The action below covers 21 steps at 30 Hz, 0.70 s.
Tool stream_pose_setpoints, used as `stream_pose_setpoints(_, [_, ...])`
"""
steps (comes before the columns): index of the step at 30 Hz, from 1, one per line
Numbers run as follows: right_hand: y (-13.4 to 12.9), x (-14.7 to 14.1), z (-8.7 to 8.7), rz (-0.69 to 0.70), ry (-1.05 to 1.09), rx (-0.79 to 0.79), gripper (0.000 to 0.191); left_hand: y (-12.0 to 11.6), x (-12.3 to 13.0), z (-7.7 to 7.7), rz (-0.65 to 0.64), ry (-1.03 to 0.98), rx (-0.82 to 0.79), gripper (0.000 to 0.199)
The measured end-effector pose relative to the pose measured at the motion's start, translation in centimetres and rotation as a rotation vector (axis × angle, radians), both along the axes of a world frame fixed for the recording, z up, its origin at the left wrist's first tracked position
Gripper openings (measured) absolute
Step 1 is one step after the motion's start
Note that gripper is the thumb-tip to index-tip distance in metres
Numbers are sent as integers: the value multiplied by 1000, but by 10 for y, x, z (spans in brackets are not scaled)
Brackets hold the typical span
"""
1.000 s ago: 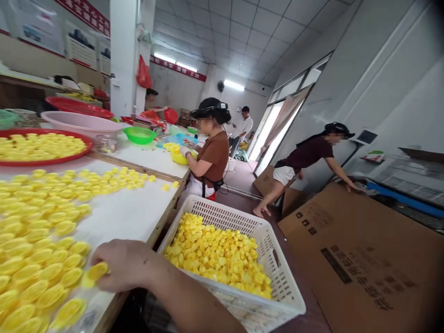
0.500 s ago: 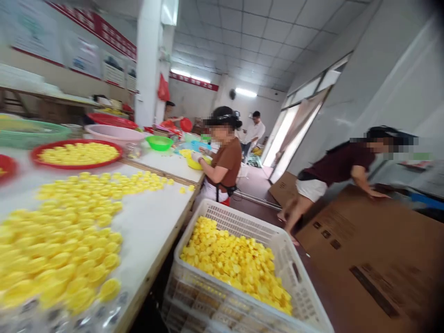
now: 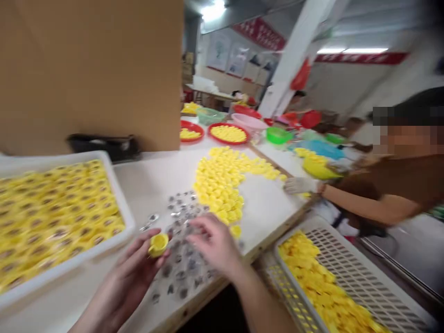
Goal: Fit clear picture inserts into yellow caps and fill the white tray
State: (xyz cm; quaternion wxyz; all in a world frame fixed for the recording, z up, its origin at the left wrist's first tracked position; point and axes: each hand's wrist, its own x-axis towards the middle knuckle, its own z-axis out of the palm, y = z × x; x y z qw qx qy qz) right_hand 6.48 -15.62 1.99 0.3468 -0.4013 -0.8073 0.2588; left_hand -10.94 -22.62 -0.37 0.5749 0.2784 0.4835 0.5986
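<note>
A brown cardboard sheet (image 3: pixel 90 74) is standing upright along the left side, and a white pillar (image 3: pixel 294 60) is rising toward the ceiling, with a red plastic bag (image 3: pixel 300 76) hanging on it. Ceiling lights (image 3: pixel 354 50) are shining over a red banner (image 3: pixel 360 58), while framed posters (image 3: pixel 229 55) are lining the far wall above a long table (image 3: pixel 208 92).

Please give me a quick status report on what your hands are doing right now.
Left hand holding a yellow plastic cap. Right hand over small grey pieces scattered on the white table top. Nothing between hands and pieces.
</note>
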Motion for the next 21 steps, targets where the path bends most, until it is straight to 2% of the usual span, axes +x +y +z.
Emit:
stream_pose_setpoints(1, [8,7,-1,-55,-23,16,9,-2,-7,-2,34,-111,-39,25])
stream_pose_setpoints(2, [15,14,-1,-51,-29,15,8,-2,-12,-4,61,-232,-61,24])
stream_pose_setpoints(5, [26,26,-3,44,-112,8,12,4,-18,-2,123,-461,-70,21])
stream_pose_setpoints(9, [18,16,-12,193,-373,34,17,8,-16,0,135,-517,-80,21])
stream_pose_setpoints(13, [13,-6,-23,199,-501,25,12,6,-16,-5,105,-532,-86,22])
stream_pose_setpoints(17, [16,-13,-28,200,-543,-16,12,6,-17,-8,86,-536,-94,22])
stream_pose_setpoints(21, [22,-8,-28,229,-476,-76,13,8,-16,-9,88,-534,-116,21])
